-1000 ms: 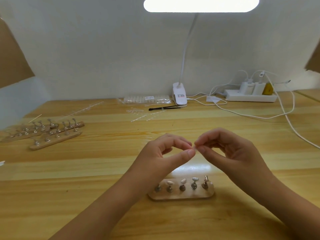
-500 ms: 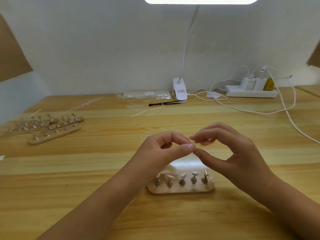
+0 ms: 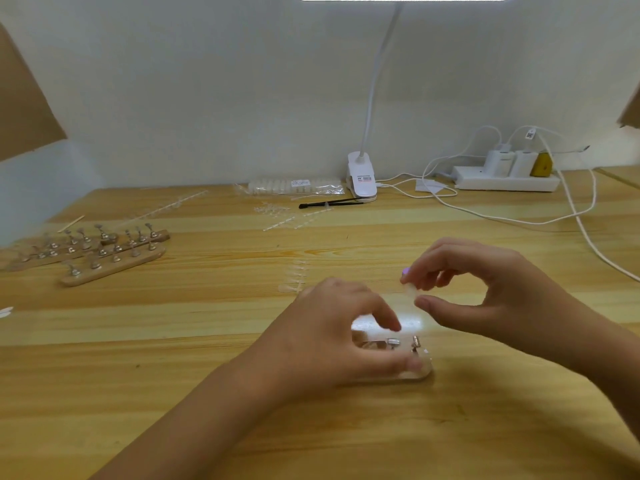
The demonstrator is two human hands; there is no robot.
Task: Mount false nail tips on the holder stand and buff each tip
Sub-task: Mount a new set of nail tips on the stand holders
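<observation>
1. In the head view, we see the right hand [image 3: 491, 292] raised above the wooden table [image 3: 207, 341]. Its thumb and forefinger are pressed together on a small translucent nail tip [image 3: 411, 291], and the other fingers curl loosely behind.
2. We find the left hand [image 3: 332, 337] lower and nearer, lying over the holder stand [image 3: 420, 370]. Its thumb rests along the stand's front edge and its forefinger points down toward the pegs. The fingers are partly spread; the hand is blurred, and we cannot tell whether they grip anything.
3. The stand sits on the table just under the left hand, which covers most of it. We make out only its right end and two metal pegs [image 3: 415, 342]; whether tips sit on the hidden pegs we cannot tell.
4. The pinched nail tip hangs above and slightly behind the stand's right end, apart from the pegs.
5. Farther left we see several spare stands [image 3: 114, 261] lying together, well apart from the hands.
6. Toward the back lie loose clear tip strips [image 3: 294, 216], a packet of tips [image 3: 294, 186] and a thin black tool [image 3: 329, 203], just beside the base of a white clip lamp [image 3: 361, 178].
7. At the back right sits a white power strip [image 3: 505, 181], with white cables [image 3: 585, 216] trailing across the table.
</observation>
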